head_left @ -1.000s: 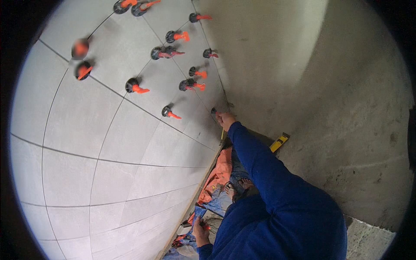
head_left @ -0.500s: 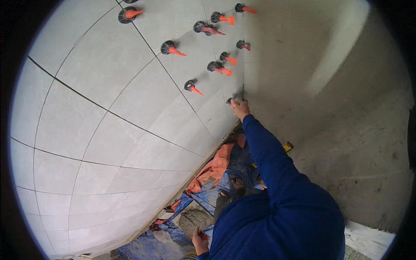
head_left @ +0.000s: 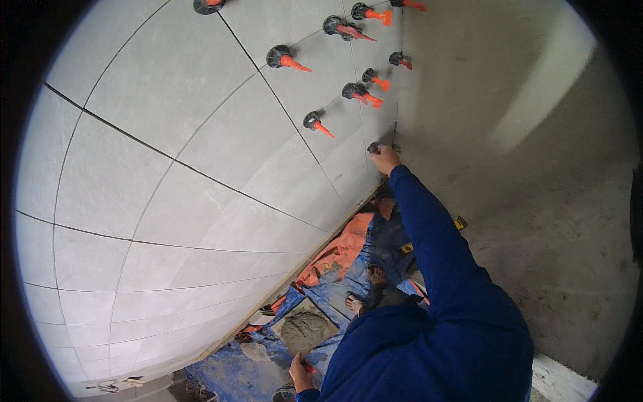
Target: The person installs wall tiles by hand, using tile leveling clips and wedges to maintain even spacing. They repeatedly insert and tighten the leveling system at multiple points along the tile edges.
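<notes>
My right arm reaches up to the corner of the wall of large grey tiles (head_left: 194, 211). My right hand (head_left: 386, 161) is closed on a tile levelling clip (head_left: 372, 147) with a black round base, set at a tile joint; its handle is hidden by my fingers. Above it, several more levelling clips with black bases and orange handles, such as one nearby (head_left: 315, 122), stick out from the joints. Low down, my left hand (head_left: 301, 372) is closed round a small red-orange piece (head_left: 309, 368), mostly covered, whose kind I cannot make out.
A bare grey rendered wall (head_left: 516, 221) stands at right. Below, a board (head_left: 327, 324) bears a heap of wet mortar (head_left: 305, 329). Blue sheeting (head_left: 231, 378) and orange sheeting (head_left: 341, 249) lie rumpled over the floor by my feet. A yellow tool end (head_left: 459, 222) shows beside my arm.
The view has shifted, so the clips appear further right and higher, and more floor shows. My right hand stays at the same clip, its fingers now covering the orange part.
</notes>
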`<act>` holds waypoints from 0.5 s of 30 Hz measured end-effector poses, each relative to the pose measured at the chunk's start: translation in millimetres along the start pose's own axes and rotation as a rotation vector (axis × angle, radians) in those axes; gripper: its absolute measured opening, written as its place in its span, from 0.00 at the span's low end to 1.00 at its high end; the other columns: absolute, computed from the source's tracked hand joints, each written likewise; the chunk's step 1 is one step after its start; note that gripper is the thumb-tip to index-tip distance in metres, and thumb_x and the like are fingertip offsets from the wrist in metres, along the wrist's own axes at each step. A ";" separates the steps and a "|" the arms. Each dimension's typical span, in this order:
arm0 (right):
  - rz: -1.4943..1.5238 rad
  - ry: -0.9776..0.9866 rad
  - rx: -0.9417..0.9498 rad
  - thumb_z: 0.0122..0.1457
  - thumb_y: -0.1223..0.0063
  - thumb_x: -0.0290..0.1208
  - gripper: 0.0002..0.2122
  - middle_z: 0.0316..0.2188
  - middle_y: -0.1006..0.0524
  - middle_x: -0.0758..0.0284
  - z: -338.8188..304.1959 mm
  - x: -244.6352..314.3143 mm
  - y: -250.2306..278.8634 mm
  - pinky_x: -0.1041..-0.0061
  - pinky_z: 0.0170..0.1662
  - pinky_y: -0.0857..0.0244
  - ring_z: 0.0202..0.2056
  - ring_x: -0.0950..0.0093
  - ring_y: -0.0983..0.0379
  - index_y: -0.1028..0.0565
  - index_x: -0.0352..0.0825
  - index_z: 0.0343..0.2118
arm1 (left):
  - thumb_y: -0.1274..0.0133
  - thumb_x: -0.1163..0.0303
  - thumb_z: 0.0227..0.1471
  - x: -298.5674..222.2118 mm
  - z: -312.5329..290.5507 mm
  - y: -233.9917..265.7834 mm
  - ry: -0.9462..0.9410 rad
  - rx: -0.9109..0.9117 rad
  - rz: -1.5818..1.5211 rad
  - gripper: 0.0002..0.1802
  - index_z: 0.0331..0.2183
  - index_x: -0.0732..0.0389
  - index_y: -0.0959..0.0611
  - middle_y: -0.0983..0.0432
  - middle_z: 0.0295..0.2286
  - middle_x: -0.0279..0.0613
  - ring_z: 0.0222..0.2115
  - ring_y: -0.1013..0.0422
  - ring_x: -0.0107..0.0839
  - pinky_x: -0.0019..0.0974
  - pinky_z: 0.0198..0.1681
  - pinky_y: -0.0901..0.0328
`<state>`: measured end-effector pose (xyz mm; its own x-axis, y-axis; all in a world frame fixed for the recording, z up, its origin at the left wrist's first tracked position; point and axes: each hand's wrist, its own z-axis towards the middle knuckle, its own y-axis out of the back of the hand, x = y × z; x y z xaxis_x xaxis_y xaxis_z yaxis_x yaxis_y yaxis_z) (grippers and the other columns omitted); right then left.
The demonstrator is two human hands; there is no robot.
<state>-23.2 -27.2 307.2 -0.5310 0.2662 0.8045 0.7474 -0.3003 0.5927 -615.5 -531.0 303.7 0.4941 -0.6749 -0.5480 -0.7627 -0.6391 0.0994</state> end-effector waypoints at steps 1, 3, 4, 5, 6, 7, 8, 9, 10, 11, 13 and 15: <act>-0.104 0.029 -0.048 0.59 0.47 0.37 0.14 0.36 0.21 0.50 -0.7 0.4 -2.0 0.58 0.45 0.32 0.40 0.52 0.24 0.24 0.28 0.37 | 0.46 0.65 0.58 -1.0 -2.3 3.2 0.011 -0.007 0.007 0.12 0.25 0.60 0.23 0.32 0.16 0.37 0.15 0.34 0.32 0.34 0.16 0.39; -0.115 0.007 -0.066 0.59 0.48 0.36 0.14 0.38 0.21 0.49 -1.1 0.8 -9.1 0.58 0.46 0.32 0.41 0.52 0.24 0.25 0.28 0.39 | 0.46 0.65 0.58 -2.1 -7.5 5.3 0.033 -0.018 0.073 0.12 0.26 0.59 0.23 0.32 0.17 0.37 0.15 0.34 0.32 0.34 0.15 0.39; -0.131 -0.029 -0.078 0.59 0.49 0.35 0.14 0.39 0.22 0.49 -1.1 0.7 -12.5 0.58 0.47 0.32 0.42 0.53 0.25 0.26 0.29 0.40 | 0.45 0.64 0.58 -1.8 -11.0 5.1 0.044 -0.023 0.129 0.11 0.26 0.59 0.23 0.32 0.17 0.37 0.15 0.34 0.32 0.35 0.15 0.39; -0.121 -0.021 -0.093 0.60 0.49 0.36 0.14 0.39 0.22 0.50 -0.7 1.2 -16.7 0.58 0.47 0.32 0.42 0.53 0.25 0.26 0.28 0.41 | 0.45 0.64 0.57 -1.3 -13.7 4.1 0.047 -0.055 0.193 0.11 0.26 0.59 0.22 0.32 0.17 0.37 0.15 0.34 0.32 0.35 0.15 0.39; -0.121 -0.039 -0.109 0.60 0.49 0.36 0.14 0.39 0.22 0.50 -0.5 1.6 -19.8 0.58 0.47 0.32 0.42 0.53 0.25 0.26 0.28 0.41 | 0.45 0.63 0.57 -1.0 -15.9 2.6 0.056 -0.047 0.160 0.11 0.27 0.59 0.22 0.32 0.17 0.37 0.15 0.34 0.33 0.35 0.15 0.39; -0.122 -0.094 -0.103 0.60 0.49 0.36 0.14 0.39 0.22 0.51 -2.1 1.3 -21.6 0.58 0.47 0.32 0.42 0.53 0.25 0.26 0.28 0.41 | 0.45 0.63 0.57 -0.2 -17.2 0.3 0.055 -0.067 0.135 0.12 0.27 0.59 0.22 0.32 0.17 0.37 0.15 0.33 0.33 0.36 0.15 0.39; -0.087 -0.047 -0.123 0.60 0.48 0.36 0.14 0.39 0.22 0.51 -3.9 1.1 -22.0 0.58 0.47 0.32 0.42 0.53 0.24 0.27 0.28 0.41 | 0.44 0.62 0.57 0.3 -18.0 -1.7 0.078 -0.105 0.124 0.12 0.27 0.59 0.22 0.32 0.17 0.37 0.15 0.33 0.33 0.37 0.14 0.39; -0.050 -0.036 -0.124 0.60 0.48 0.35 0.14 0.39 0.22 0.51 -5.4 1.4 -21.1 0.59 0.47 0.32 0.42 0.54 0.24 0.27 0.28 0.41 | 0.44 0.62 0.57 -0.4 -18.8 -2.6 0.063 -0.091 0.143 0.12 0.28 0.59 0.22 0.32 0.18 0.37 0.15 0.33 0.33 0.37 0.14 0.39; -0.017 -0.063 -0.123 0.60 0.47 0.35 0.14 0.39 0.22 0.52 -7.2 2.2 -19.4 0.59 0.47 0.32 0.42 0.54 0.24 0.28 0.28 0.42 | 0.44 0.62 0.57 -1.1 -18.8 -3.7 0.073 -0.098 0.174 0.12 0.28 0.59 0.22 0.31 0.18 0.38 0.15 0.33 0.33 0.37 0.14 0.39; 0.062 0.012 -0.147 0.59 0.46 0.34 0.14 0.39 0.22 0.52 -9.9 2.5 -16.7 0.60 0.46 0.31 0.42 0.55 0.23 0.28 0.29 0.43 | 0.44 0.61 0.57 -2.5 -19.0 -3.6 0.095 -0.110 0.210 0.12 0.29 0.59 0.22 0.31 0.19 0.38 0.16 0.32 0.33 0.37 0.14 0.38; 0.218 0.079 -0.185 0.58 0.44 0.33 0.15 0.38 0.21 0.52 -15.0 3.2 -11.3 0.61 0.45 0.31 0.41 0.56 0.23 0.29 0.30 0.44 | 0.44 0.61 0.57 -5.9 -19.3 -2.2 0.053 -0.073 0.221 0.12 0.29 0.60 0.22 0.29 0.20 0.39 0.17 0.32 0.32 0.38 0.15 0.38; 0.187 0.072 -0.183 0.58 0.43 0.32 0.15 0.36 0.22 0.54 -16.8 3.6 -8.9 0.63 0.44 0.31 0.38 0.60 0.24 0.30 0.31 0.45 | 0.44 0.61 0.57 -9.4 -20.3 0.5 0.039 -0.031 0.212 0.12 0.30 0.60 0.21 0.28 0.21 0.39 0.18 0.31 0.32 0.37 0.15 0.37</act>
<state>-38.6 -39.0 305.5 -0.4222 0.1265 0.8976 0.7544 -0.5001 0.4253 -612.1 -532.5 325.7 0.3397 -0.8090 -0.4797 -0.8386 -0.4915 0.2348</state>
